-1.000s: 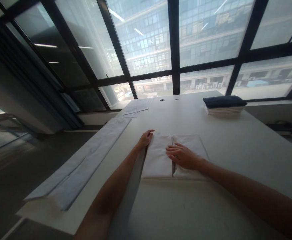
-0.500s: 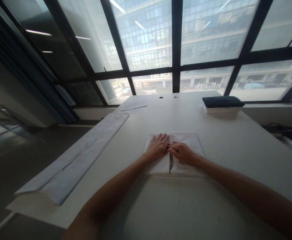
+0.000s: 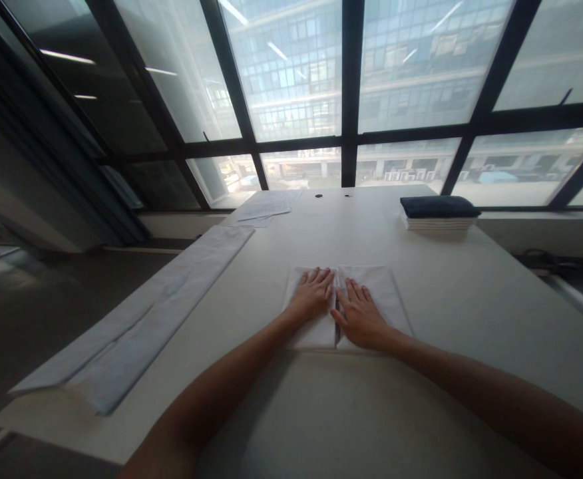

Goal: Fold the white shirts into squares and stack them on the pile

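Observation:
A white folded cloth [image 3: 382, 293] lies flat on the table in front of me, its two side panels meeting at a narrow seam down the middle. My left hand [image 3: 313, 293] rests flat on the left panel, fingers stretched out and pointing away from me. On the right panel lies my right hand [image 3: 360, 313], also flat, with its fingers spread and the thumb near the seam. Neither hand grips anything. The cloth's exact kind cannot be made out.
Along the white table's [image 3: 316, 243] left side lies a long folded white cloth [image 3: 172, 293]. Behind it are printed papers [image 3: 266, 205]. At the back right stands a stack of folded white cloths [image 3: 438, 225] with a dark blue folded cloth [image 3: 438, 206] on top. Large windows rise beyond.
My right hand has opened from curled fingers at the seam to lying flat on the right panel, which looks smoother. My left hand stays in place. The view has shifted slightly.

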Demonstrator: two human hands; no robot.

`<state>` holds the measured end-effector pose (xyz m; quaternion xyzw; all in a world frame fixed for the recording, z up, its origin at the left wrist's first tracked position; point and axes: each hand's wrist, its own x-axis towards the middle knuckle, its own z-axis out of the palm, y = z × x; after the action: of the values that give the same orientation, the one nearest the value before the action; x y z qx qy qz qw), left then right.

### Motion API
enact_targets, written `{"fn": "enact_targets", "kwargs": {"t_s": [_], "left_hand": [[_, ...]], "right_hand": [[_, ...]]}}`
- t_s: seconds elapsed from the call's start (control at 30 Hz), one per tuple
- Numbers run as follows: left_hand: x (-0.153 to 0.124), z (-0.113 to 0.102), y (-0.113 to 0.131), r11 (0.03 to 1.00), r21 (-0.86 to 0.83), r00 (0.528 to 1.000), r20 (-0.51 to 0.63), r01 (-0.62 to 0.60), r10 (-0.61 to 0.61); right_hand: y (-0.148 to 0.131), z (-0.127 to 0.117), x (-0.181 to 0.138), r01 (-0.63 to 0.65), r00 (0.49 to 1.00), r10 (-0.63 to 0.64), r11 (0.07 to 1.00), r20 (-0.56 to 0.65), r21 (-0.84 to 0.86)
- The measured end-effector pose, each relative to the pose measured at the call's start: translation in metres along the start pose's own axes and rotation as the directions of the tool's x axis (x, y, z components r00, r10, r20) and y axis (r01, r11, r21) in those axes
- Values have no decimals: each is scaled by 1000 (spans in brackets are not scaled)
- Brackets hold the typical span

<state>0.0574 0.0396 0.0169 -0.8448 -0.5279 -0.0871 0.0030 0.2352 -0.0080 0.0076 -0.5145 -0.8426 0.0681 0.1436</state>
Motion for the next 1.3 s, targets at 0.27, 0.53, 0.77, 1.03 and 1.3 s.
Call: {"fn": "enact_targets", "kwargs": {"t_s": [0.27, 0.53, 0.77, 1.03, 1.3], "left_hand": [[-4, -6, 4, 1000, 8, 1000, -16, -10, 10], [-4, -5, -5, 998, 2, 996, 59, -67, 66], [-3, -1, -4, 999, 18, 999, 20, -48, 48], [-4, -1, 4, 998, -45, 999, 32, 33, -31], [-20, 1, 35, 998, -38, 997, 69, 46, -44]], "right_hand": [[-30, 1, -26, 106, 994, -106, 991, -11, 78], [-20, -18, -8, 148, 979, -110, 964, -172, 222], [-13, -3, -4, 138, 989, -119, 953, -87, 268], [74, -61, 40, -153, 955, 239, 903, -173, 401], [121, -57, 48, -284, 927, 317, 943, -202, 173]]}}
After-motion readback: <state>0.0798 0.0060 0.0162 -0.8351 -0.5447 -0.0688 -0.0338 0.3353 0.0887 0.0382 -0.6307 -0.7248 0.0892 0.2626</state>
